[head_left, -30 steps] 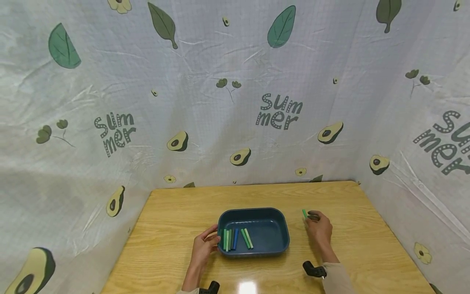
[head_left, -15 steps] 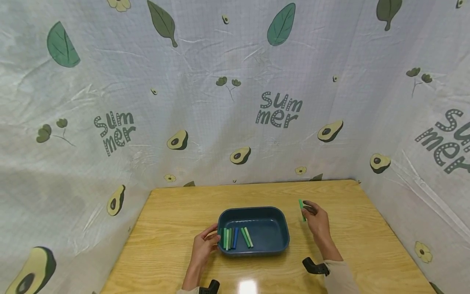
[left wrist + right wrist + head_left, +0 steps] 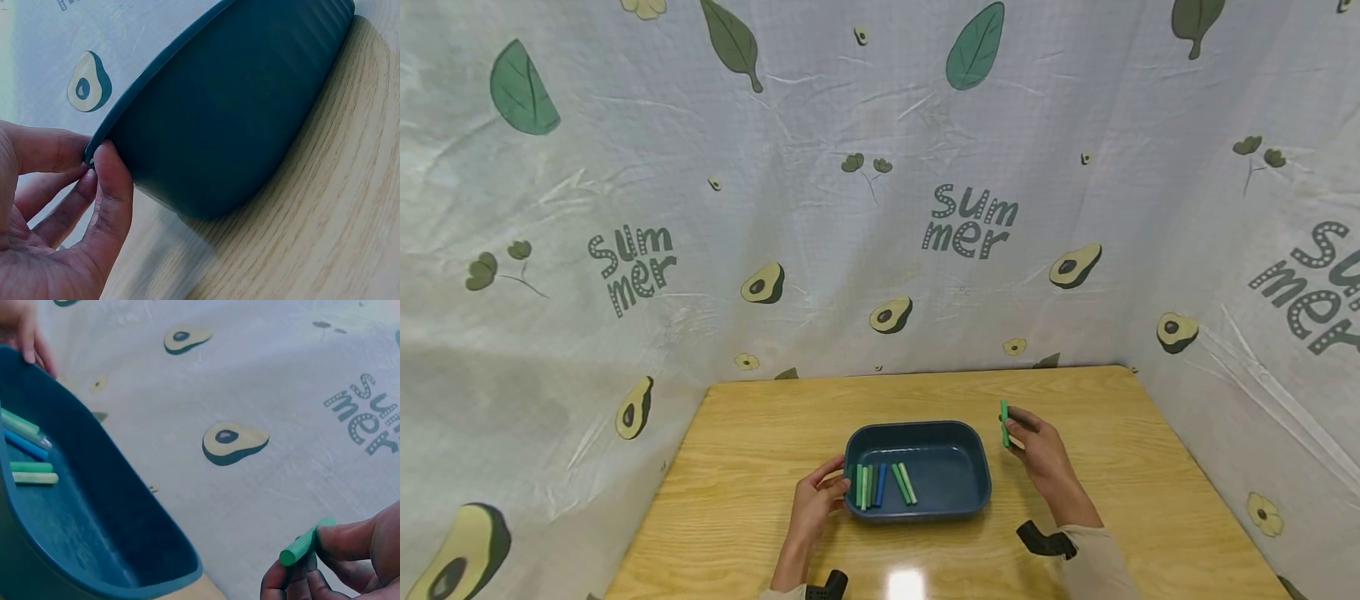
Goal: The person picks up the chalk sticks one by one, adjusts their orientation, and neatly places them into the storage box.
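Observation:
A dark blue-green rectangular tub (image 3: pixel 951 483) stands on the table. My left hand (image 3: pixel 815 500) pinches its left rim; in the left wrist view the thumb (image 3: pixel 112 187) presses the outer wall just under the lip. Inside, towards the left end, lie several thin sticks (image 3: pixel 871 487) in green, pale green, dark and blue, and a green and pale pair (image 3: pixel 904 485) lies slightly apart, tilted. Right of the tub, my right hand (image 3: pixel 1041 457) holds up a round green stick (image 3: pixel 303 547), chalk-like with a flat end, between thumb and fingers. Dark smudges show on these fingers.
The wooden table (image 3: pixel 752 433) extends around the tub. A pale sheet (image 3: pixel 820 250) printed with avocados, leaves and lettering hangs behind and along both sides. Each wrist wears a black camera mount (image 3: pixel 1047 542).
My right hand has lifted the green stick up from the table and moved left towards the tub, the stick turning more upright. My left hand and the tub have stayed put.

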The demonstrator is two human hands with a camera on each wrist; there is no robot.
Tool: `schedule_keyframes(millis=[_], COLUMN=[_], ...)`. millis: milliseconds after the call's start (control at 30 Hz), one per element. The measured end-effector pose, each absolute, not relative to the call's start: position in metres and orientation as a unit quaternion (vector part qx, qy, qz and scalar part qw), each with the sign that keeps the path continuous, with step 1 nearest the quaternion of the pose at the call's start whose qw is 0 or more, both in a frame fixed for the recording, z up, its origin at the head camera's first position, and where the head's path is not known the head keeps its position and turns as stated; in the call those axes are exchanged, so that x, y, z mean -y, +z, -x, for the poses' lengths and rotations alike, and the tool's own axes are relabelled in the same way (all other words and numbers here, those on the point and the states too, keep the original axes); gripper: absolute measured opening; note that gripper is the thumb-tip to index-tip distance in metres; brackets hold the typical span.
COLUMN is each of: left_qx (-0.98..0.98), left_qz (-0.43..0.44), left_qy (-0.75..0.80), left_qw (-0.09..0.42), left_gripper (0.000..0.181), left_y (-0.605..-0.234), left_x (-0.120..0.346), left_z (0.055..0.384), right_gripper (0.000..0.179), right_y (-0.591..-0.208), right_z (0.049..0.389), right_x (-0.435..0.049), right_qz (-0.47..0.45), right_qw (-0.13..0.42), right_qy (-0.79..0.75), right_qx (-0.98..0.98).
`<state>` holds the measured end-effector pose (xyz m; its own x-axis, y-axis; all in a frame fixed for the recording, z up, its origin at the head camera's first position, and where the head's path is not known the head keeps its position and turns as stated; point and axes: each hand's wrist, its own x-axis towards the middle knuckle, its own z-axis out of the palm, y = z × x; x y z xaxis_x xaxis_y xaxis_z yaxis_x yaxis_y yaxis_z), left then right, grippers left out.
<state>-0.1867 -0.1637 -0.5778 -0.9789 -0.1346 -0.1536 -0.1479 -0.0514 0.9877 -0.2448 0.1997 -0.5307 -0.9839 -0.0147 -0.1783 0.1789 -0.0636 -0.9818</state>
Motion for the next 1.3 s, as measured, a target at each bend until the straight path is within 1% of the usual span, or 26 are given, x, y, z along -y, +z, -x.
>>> schedule_keyframes(millis=[433,667,900,1200,1300], left_qx=[-0.688,-0.691,-0.69,-0.688,-0.685], left_qz=[0.104,0.103,0.103,0.104,0.102], left_qy=[0.718,0.716,0.716,0.719,0.722], left_qw=[0.006,0.007,0.005,0.009,0.014], left_gripper=[0.046,0.046,0.046,0.046,0.047], left_y=[-0.576,-0.575,-0.574,-0.577,-0.572], left_x=[0.163,0.163,0.163,0.164,0.163], left_z=[0.188,0.188,0.189,0.188,0.186], right_gripper=[0.054,0.049,0.049,0.042,0.039], right_y=[-0.523,-0.519,-0.517,-0.528,-0.533], right_z=[0.244,0.244,0.242,0.241,0.24], right_x=[-0.187,-0.176,-0.159,-0.131,-0.123], right_qz=[-0.036,-0.021,-0.013,-0.022,-0.018], right_qw=[0.083,0.095,0.104,0.119,0.124], right_qy=[-0.761,-0.765,-0.739,-0.698,-0.69], right_qx=[-0.642,-0.637,-0.666,-0.705,-0.712])
